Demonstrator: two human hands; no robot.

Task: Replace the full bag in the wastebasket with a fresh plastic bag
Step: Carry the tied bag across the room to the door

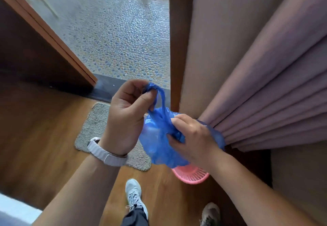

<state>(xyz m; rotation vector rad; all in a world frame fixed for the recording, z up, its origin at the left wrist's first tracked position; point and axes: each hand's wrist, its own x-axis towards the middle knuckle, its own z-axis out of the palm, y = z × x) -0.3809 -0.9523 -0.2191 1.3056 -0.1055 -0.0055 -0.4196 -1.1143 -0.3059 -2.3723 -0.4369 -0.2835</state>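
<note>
A blue plastic bag [155, 141] hangs in the air between both hands, above a pink mesh wastebasket [192, 174] that stands on the wooden floor. My left hand [127, 114], with a white watch strap on its wrist, pinches the bag's twisted handle loop at the top. Lower and to the right, my right hand [192, 135] grips the bunched side of the bag. The bag and my right forearm hide most of the basket; only its near rim and wall show.
A mauve curtain [265, 77] hangs right beside the basket. A grey doormat [93, 126] lies before an open doorway onto a pebbled balcony floor [120, 36]. A wooden door [31, 52] stands at left. My shoes [134, 195] are on the wooden floor.
</note>
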